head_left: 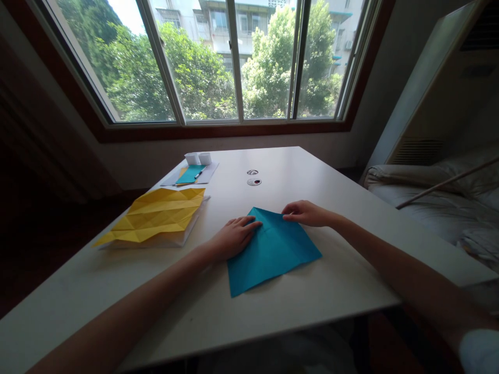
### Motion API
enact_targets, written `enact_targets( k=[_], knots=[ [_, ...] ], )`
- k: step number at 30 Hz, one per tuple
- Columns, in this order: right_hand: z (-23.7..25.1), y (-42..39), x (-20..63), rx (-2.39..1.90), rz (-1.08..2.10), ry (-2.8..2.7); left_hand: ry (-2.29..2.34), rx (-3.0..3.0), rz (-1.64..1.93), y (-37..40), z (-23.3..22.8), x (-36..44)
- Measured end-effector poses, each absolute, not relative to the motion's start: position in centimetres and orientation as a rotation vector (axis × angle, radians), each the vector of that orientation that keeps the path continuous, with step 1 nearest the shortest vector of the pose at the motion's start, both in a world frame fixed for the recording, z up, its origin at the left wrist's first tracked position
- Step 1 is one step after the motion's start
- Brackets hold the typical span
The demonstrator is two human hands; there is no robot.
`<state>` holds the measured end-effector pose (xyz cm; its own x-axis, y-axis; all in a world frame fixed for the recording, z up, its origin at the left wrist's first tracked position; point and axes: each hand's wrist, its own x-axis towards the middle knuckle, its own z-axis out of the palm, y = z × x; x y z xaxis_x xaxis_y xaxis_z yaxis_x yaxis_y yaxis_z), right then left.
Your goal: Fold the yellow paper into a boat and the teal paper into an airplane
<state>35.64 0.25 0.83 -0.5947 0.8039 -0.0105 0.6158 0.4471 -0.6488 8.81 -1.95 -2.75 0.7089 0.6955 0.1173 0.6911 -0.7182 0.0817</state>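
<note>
A sheet of blue paper (275,254) with faint crease lines lies on the white table in front of me, its top corner pointing away. My left hand (236,236) rests flat on the sheet's left edge, fingers stretched out over the paper. At the upper right edge, my right hand (304,213) has its thumb and fingers pinched together on the paper's border.
On the left of the white table (171,306), creased yellow paper (159,215) lies over white sheets. Farther back are blue paper (189,174), a pen (200,173) and small white boxes (198,158). Two round stickers (254,182) lie mid-table. A sofa (421,192) stands right.
</note>
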Motion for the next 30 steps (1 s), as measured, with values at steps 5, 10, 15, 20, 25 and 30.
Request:
enact_targets(
  k=[5,10,15,20,25,30],
  knots=[
    [0.7,-0.3,35.0,-1.140,0.993,-2.389,1.174,2.883,0.215,-1.9,-2.8,8.8],
    [0.5,-0.9,34.3,-1.070,0.934,-2.455,1.159,2.888,0.230,-1.9,-3.0,8.8],
    [0.0,-1.3,33.8,-1.015,0.774,-2.560,1.152,2.889,0.258,-1.8,-3.2,8.7],
    [-0.6,-1.5,33.5,-0.893,0.491,-2.685,1.171,2.883,0.228,-1.9,-3.1,8.9],
    [-0.9,-1.5,33.4,-0.833,0.362,-2.728,1.207,2.832,0.222,-2.0,-2.9,9.0],
    [-1.2,-1.2,33.4,-0.804,0.366,-2.720,1.180,2.842,0.223,-2.0,-3.0,8.8]
  ],
)
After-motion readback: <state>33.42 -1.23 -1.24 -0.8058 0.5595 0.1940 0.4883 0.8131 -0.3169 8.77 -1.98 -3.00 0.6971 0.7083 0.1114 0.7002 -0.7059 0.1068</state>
